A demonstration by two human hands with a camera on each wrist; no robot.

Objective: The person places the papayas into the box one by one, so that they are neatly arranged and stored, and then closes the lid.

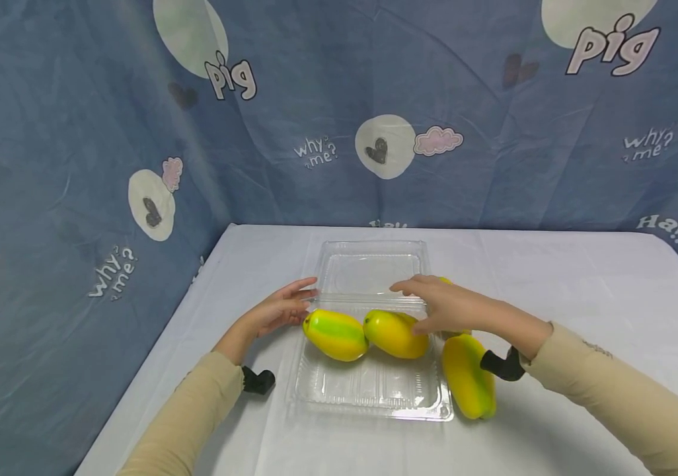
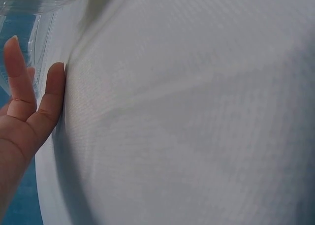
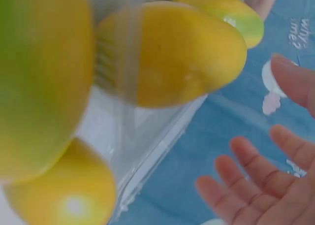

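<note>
Two yellow-green mangoes lie side by side in a clear plastic clamshell box point(image 1: 369, 400), the left mango point(image 1: 336, 335) touching or nearly touching the right mango point(image 1: 395, 334). My left hand point(image 1: 279, 309) is beside the box's left edge, fingers spread and holding nothing; whether it touches the box I cannot tell. Over the box's right side hovers my right hand point(image 1: 449, 303), its fingers extended and thumb near the right mango. In the right wrist view, a gap shows between that hand point(image 3: 275, 180) and the nearest mango point(image 3: 172, 55).
The box's lid point(image 1: 375, 248) lies folded back, away from me. Outside the box's right edge lies another mango point(image 1: 468, 380); a further yellow fruit point(image 1: 445, 280) is mostly hidden behind my right hand. White cloth point(image 1: 583, 297) covers the table, and a blue printed curtain point(image 1: 464, 192) hangs behind.
</note>
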